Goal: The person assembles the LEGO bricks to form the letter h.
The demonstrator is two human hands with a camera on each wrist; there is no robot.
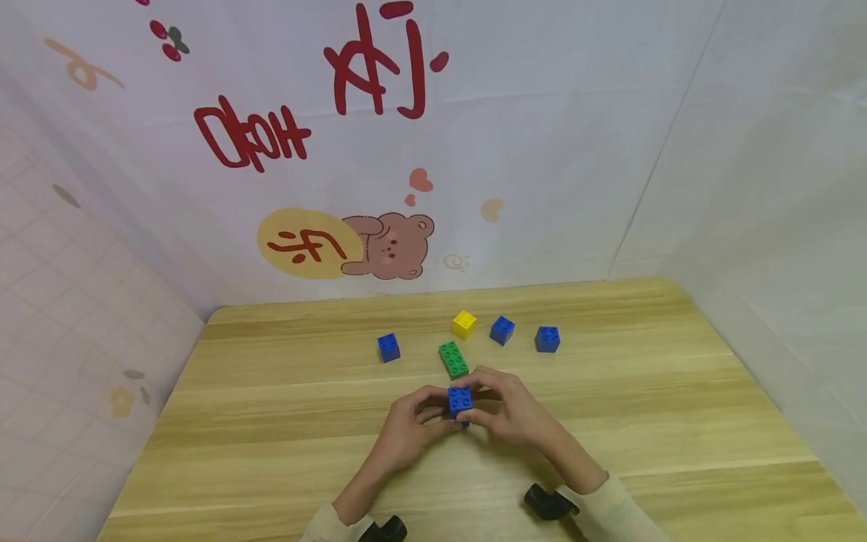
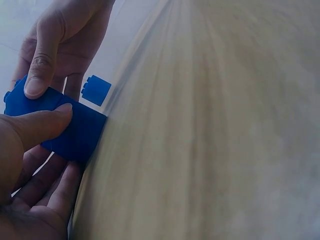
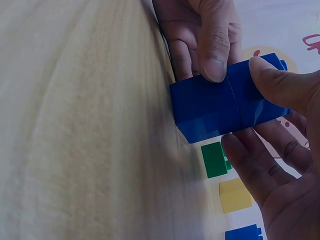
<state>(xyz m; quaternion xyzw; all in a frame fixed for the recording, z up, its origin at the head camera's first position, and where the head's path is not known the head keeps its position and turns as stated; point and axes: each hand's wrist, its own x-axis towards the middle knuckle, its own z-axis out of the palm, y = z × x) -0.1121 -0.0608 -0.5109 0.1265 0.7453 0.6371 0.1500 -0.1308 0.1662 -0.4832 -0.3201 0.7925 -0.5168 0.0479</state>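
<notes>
Two blue toy bricks stand one on the other at the middle front of the table, seen from above in the head view. My right hand (image 1: 511,406) pinches the upper blue brick (image 3: 245,97) between thumb and fingers. The lower blue brick (image 3: 205,110) is gripped by my left hand (image 1: 409,429), its thumb on the near side. In the right wrist view the two bricks meet along a thin seam, with studs on the upper one. Just beyond the hands lies a green brick (image 1: 453,360), longer than the others.
Behind the green brick sits a yellow brick (image 1: 463,324). One loose blue brick (image 1: 388,347) is to the left; a second blue brick (image 1: 502,330) and a third blue brick (image 1: 547,339) are to the right. A printed white curtain (image 1: 542,150) borders the wooden table (image 1: 271,421).
</notes>
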